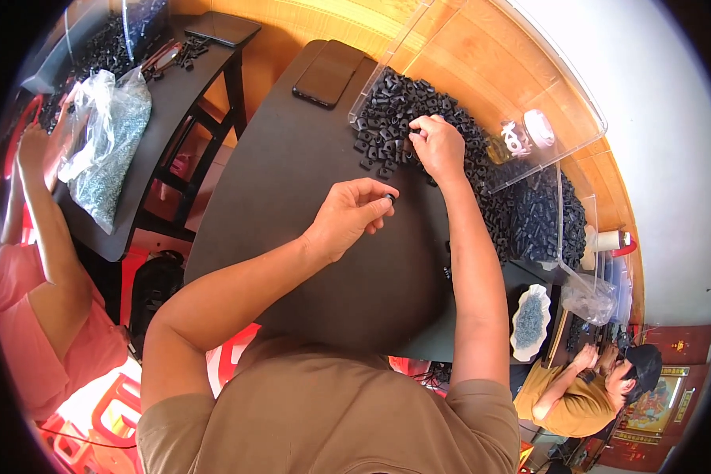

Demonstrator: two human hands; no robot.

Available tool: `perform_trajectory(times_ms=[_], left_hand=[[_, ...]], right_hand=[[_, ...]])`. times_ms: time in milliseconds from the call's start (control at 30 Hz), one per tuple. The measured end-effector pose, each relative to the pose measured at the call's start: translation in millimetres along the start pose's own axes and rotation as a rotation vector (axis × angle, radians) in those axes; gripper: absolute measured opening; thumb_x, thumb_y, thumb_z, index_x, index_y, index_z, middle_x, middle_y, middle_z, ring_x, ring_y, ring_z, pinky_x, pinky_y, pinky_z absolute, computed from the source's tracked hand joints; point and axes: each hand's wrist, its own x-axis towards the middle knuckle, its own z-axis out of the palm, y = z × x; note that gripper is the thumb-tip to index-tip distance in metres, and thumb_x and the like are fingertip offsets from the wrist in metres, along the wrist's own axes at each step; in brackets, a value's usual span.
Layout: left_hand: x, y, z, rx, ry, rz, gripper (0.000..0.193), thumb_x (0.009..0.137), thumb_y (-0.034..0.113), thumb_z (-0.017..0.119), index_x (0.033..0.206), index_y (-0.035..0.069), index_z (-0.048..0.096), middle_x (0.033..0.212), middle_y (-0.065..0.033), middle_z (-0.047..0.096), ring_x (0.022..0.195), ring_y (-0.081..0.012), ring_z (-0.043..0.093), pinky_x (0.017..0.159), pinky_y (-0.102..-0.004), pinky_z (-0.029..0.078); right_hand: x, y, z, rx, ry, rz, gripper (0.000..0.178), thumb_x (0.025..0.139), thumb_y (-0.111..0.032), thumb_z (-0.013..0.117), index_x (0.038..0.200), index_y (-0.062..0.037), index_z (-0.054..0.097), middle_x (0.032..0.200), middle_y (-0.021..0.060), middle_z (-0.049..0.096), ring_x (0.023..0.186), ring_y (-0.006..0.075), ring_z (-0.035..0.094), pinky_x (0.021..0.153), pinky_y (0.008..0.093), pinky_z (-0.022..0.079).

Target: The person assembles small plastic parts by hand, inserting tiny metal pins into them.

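My left hand (346, 215) is closed in a pinch above the dark table (253, 197), with a small black plastic part (390, 197) between thumb and fingertips. Farther off and to the right, my right hand (440, 147) reaches over the edge of a heap of similar black parts (403, 101). Its thumb and forefinger are pinched on one small black part (415, 131). The heap spreads from a clear plastic bin (600, 118) onto the tabletop. The exact shape of both held parts is too small to tell.
A phone (329, 73) lies at the far table edge. A white-lidded jar (539, 129) stands behind the bin's wall. On the right is a white dish (521, 344) of small metallic pieces. A bag of screw-like pieces (110, 158) rests on the left table. Two people work nearby, left and right.
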Motion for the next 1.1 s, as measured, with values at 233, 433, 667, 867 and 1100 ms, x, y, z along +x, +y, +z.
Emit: perform_trajectory(times_ms=[233, 433, 667, 867, 1100], left_hand=[[0.1, 1.3, 1.3, 0.017, -0.016, -0.015, 0.016, 0.088, 0.008, 0.057, 0.102, 0.001, 0.063, 0.08, -0.0019, 0.062, 0.063, -0.0055, 0.052, 0.056, -0.019, 0.042], [-1.1, -0.1, 0.8, 0.034, -0.026, 0.011, 0.016, 0.089, 0.009, 0.057, 0.101, 0.001, 0.063, 0.078, -0.0011, 0.061, 0.063, -0.005, 0.052, 0.056, -0.0188, 0.042], [-3.0, -1.3, 2.1, 0.054, -0.071, 0.03, 0.012, 0.089, 0.01, 0.057, 0.098, 0.003, 0.062, 0.077, -0.0009, 0.06, 0.063, -0.0048, 0.052, 0.056, -0.0184, 0.042], [-4.5, -1.3, 5.4, -0.034, -0.183, 0.04, 0.007, 0.089, 0.01, 0.058, 0.092, 0.005, 0.06, 0.075, -0.0005, 0.059, 0.061, -0.0053, 0.051, 0.054, -0.0189, 0.042], [-6.3, -2.1, 6.3, 0.011, -0.22, 0.063, 0.011, 0.091, 0.016, 0.057, 0.092, 0.005, 0.061, 0.073, 0.0008, 0.058, 0.063, -0.0051, 0.051, 0.056, -0.0189, 0.043]], right_hand=[[-9.9, 10.9, -2.6, 0.587, 0.061, 0.141, 0.008, 0.076, -0.001, 0.061, 0.085, -0.0022, 0.063, 0.077, 0.0075, 0.062, 0.066, 0.0174, 0.061, 0.059, 0.027, 0.05], [-49.1, -14.4, -26.5, 1.416, -0.089, 0.311, 0.011, 0.084, -0.001, 0.052, 0.09, 0.0039, 0.06, 0.082, 0.0126, 0.064, 0.065, 0.0153, 0.06, 0.055, 0.0273, 0.053], [-92.9, -42.1, -43.3, 1.53, -0.116, 0.366, 0.013, 0.087, -0.003, 0.053, 0.095, 0.0032, 0.06, 0.078, 0.0076, 0.06, 0.062, 0.0106, 0.056, 0.05, 0.0238, 0.049], [-120.9, -51.3, -49.9, 1.611, -0.102, 0.349, 0.009, 0.085, -0.004, 0.061, 0.09, -0.0002, 0.055, 0.078, 0.0075, 0.058, 0.061, 0.011, 0.055, 0.048, 0.0248, 0.048], [-131.2, -60.0, -46.7, 1.533, -0.075, 0.214, 0.008, 0.084, 0.0, 0.061, 0.087, 0.0012, 0.053, 0.081, 0.0092, 0.058, 0.062, 0.0124, 0.057, 0.049, 0.0245, 0.049]])
